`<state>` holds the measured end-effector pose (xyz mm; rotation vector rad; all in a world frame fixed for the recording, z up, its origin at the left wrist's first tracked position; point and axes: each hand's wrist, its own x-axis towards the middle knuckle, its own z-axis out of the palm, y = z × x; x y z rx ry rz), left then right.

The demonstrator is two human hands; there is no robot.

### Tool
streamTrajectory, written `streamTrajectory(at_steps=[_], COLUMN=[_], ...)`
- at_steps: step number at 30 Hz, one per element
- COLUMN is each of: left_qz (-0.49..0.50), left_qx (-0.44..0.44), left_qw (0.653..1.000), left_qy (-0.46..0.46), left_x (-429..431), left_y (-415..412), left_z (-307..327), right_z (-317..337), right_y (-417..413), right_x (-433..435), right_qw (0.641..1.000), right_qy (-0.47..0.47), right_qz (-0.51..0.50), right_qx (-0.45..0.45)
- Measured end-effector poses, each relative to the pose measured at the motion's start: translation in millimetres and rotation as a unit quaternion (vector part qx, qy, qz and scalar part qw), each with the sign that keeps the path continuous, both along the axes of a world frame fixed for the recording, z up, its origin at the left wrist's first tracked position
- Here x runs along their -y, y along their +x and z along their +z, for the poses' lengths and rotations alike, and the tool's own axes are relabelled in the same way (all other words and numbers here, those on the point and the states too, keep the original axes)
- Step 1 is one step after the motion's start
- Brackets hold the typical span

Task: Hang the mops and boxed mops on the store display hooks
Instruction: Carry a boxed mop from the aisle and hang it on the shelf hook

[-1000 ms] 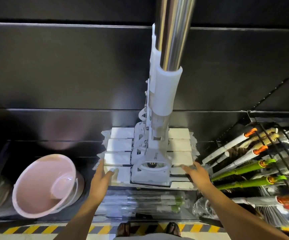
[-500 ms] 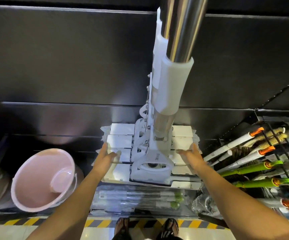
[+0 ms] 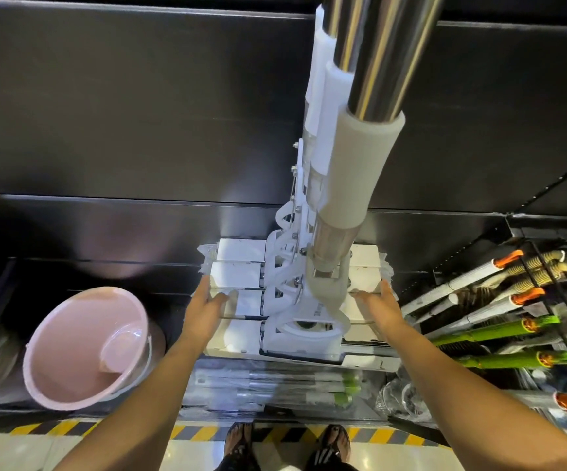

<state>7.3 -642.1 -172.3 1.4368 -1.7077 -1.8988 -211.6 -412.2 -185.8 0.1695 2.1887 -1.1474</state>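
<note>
Several white flat mops (image 3: 309,321) hang in a row against the black display wall, their steel handles (image 3: 377,56) rising past my head. Their white mop heads (image 3: 237,277) stack one behind another. My left hand (image 3: 207,307) rests on the left ends of the heads, fingers spread flat. On the right ends lies my right hand (image 3: 379,309), also flat with its fingers apart. Neither hand is closed around anything. The hooks holding the mops are out of sight above.
A pink bucket (image 3: 88,348) tilts on the low shelf at the left. Boxed or bagged mops with green parts (image 3: 275,385) lie below the hanging heads. A wire rack at the right holds green and orange-tipped brooms (image 3: 499,334). Yellow-black floor tape (image 3: 54,428) edges the shelf.
Both hands have moved up and inward from the lowest mop head onto the heads behind it. My view has come closer to the mops.
</note>
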Motion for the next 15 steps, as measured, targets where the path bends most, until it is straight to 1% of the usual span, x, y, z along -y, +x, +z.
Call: streamTrajectory(at_steps=[2, 4, 6, 8, 12, 15], left_qz=[0.003, -0.016, -0.04, -0.047, -0.044, -0.034], left_qx=[0.002, -0.022, -0.028, -0.03, -0.004, -0.024], left_qw=[1.0, 0.999, 0.998, 0.998, 0.998, 0.998], left_qy=[0.0, 0.019, 0.033, 0.032, 0.039, 0.047], left_x=[9.5, 27.1, 39.8, 35.6, 37.5, 36.0], left_y=[-4.4, -8.2, -16.3, -27.6, -36.2, -37.8], left_z=[-1.0, -16.9, -21.0, 3.5, 1.2, 0.6], right_z=[1.6, 1.4, -0.1, -3.7, -7.8, -7.5], right_y=[-2.8, -7.4, -14.7, -22.5, -28.1, -28.0], right_x=[2.1, 1.6, 0.6, -0.6, 1.2, 1.9], right_qw=[1.0, 0.999, 0.998, 0.998, 0.998, 0.998], right_qy=[0.005, 0.013, 0.018, 0.011, -0.026, -0.025], right_qz=[-0.003, 0.019, 0.034, 0.038, 0.056, 0.064], right_qx=[-0.017, -0.025, -0.044, -0.047, -0.005, 0.008])
